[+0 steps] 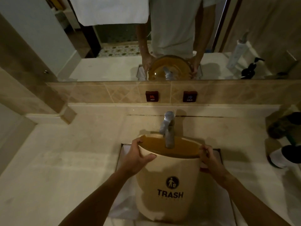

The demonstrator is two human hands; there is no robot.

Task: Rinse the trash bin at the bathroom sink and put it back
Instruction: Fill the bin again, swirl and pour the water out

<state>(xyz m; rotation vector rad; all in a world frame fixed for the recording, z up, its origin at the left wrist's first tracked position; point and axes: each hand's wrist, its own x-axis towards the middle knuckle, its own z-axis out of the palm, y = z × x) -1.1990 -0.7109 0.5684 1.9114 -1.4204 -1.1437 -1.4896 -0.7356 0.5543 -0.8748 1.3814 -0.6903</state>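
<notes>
Head camera looks down at a cream trash bin [167,181], printed "TRASH", which stands in the square sink [218,154] with its open top tilted under the chrome faucet [167,128]. The left hand [136,159] holds the bin's left rim, with the thumb on the outer wall. The right hand [210,159] grips the right rim. On the tile strip behind are HOT [152,96] and COLD [190,96] signs, below the mirror [48,38].
</notes>
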